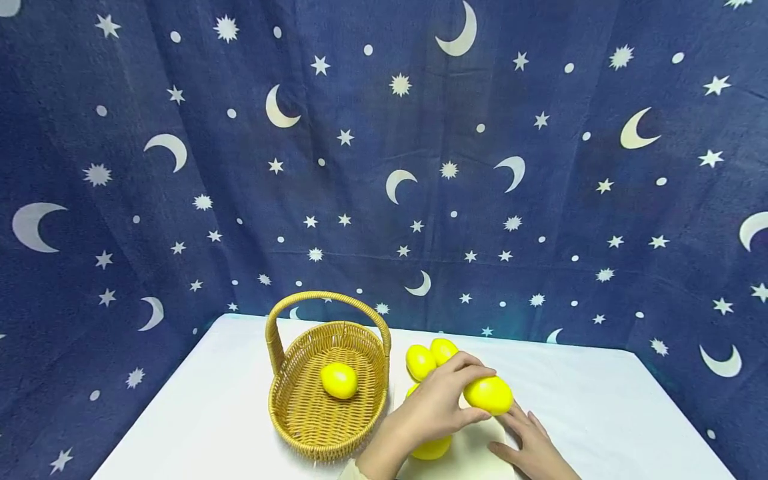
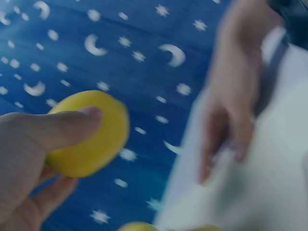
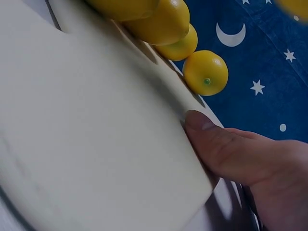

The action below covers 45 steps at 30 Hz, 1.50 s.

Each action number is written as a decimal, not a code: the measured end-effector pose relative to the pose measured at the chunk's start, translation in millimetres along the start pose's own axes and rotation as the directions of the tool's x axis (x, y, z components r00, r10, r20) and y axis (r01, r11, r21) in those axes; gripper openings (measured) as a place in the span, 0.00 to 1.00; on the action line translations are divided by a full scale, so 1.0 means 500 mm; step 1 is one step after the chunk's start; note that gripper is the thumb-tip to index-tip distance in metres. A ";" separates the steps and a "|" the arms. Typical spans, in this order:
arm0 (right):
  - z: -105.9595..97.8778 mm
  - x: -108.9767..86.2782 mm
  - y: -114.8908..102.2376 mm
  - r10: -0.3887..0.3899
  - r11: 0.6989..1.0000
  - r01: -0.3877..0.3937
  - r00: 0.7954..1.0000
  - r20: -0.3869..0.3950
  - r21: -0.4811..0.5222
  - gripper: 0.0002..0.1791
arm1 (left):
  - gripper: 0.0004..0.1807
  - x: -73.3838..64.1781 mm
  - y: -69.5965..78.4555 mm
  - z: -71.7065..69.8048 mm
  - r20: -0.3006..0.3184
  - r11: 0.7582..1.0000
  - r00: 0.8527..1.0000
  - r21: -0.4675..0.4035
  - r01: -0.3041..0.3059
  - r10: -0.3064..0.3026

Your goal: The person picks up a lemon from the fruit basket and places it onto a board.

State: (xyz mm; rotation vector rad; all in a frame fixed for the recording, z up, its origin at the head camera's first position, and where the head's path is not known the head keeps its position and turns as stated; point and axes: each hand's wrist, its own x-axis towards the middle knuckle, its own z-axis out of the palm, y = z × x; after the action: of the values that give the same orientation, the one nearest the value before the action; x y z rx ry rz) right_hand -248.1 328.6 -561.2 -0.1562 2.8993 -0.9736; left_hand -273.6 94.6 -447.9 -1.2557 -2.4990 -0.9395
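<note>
My left hand (image 1: 441, 400) grips a yellow lemon (image 1: 489, 395) between thumb and fingers, raised over the right part of a cream board (image 1: 474, 460). In the left wrist view the thumb lies across this lemon (image 2: 108, 139). My right hand (image 1: 531, 443) rests at the board's right edge, fingers extended. The right wrist view shows its thumb (image 3: 221, 147) touching the board's edge (image 3: 120, 134). Several more lemons lie by the left hand, among them one lemon (image 1: 421, 362) at the back and one lemon (image 1: 432, 448) under the wrist, partly hidden.
A wicker basket (image 1: 277, 407) with a tall arched handle stands left of the board on the white table (image 1: 198, 413). One lemon (image 1: 339, 381) lies inside it. Behind the table hangs a blue curtain (image 1: 360, 253) with moons and stars.
</note>
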 end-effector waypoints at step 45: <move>-0.001 0.004 -0.011 0.077 0.997 -0.077 0.996 0.043 -0.010 0.43 | 0.30 -0.009 -0.102 0.091 0.067 0.934 0.946 0.194 0.300 -0.318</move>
State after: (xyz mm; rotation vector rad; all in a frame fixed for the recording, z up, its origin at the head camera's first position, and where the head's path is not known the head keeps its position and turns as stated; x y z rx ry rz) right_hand -249.5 324.3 -557.6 -0.0643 2.8474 -0.9332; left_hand -305.7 97.2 -508.5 -0.8881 -2.8415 -0.7016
